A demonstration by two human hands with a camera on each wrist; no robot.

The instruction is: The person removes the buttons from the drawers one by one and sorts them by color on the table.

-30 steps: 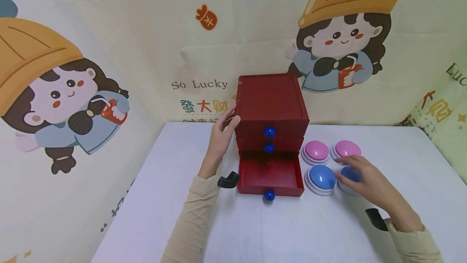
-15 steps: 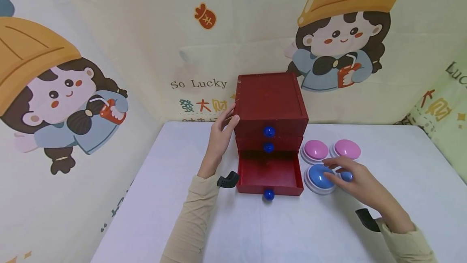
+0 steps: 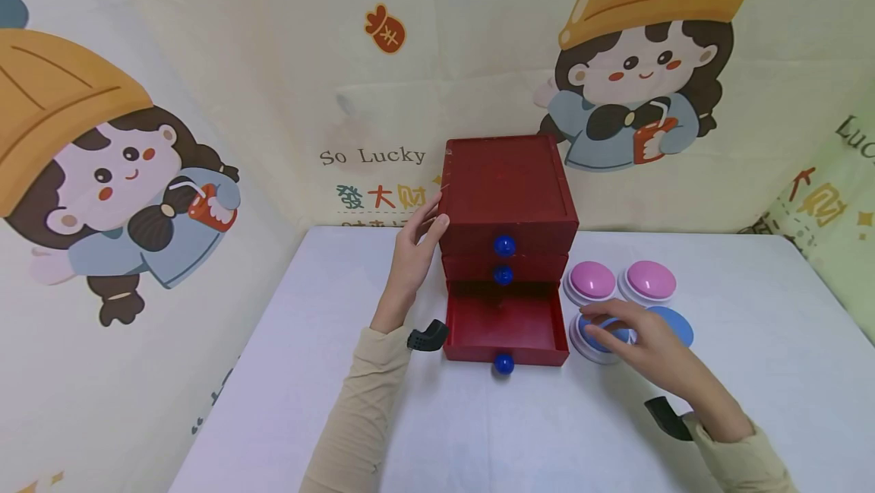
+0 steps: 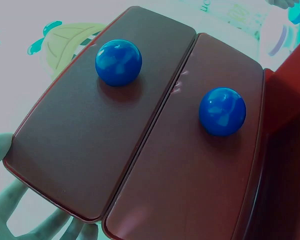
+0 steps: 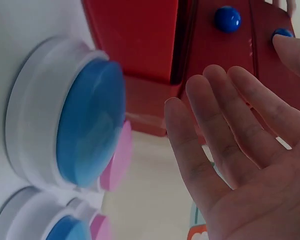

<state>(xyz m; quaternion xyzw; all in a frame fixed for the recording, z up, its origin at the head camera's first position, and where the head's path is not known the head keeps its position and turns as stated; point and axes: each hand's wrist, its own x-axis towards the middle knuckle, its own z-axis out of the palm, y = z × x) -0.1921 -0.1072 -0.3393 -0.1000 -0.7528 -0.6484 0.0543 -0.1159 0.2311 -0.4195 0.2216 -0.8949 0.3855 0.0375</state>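
A red chest of drawers [image 3: 509, 181] with blue knobs stands at the back of the table. Its bottom drawer [image 3: 506, 326] is pulled out, while the two upper drawers look closed. My left hand [image 3: 410, 261] rests against the cabinet's left side, thumb near the front corner. Over the near left blue push button [image 3: 597, 332] hovers my right hand [image 3: 642, 341], fingers spread and holding nothing. That hand partly covers the near right blue button [image 3: 675, 326]. In the right wrist view, the fingers are apart from the large blue button [image 5: 92, 122] and lie between it and the cabinet.
Two pink push buttons, a left one [image 3: 592, 280] and a right one [image 3: 651, 280], sit behind the blue ones, right of the cabinet. A white cloth covers the table [image 3: 519, 432]. A patterned backdrop [image 3: 287, 98] rises directly behind it.
My right hand has moved left, from the right blue button to over the left one, uncovering part of the right one. My left hand and the drawers stay as they were.
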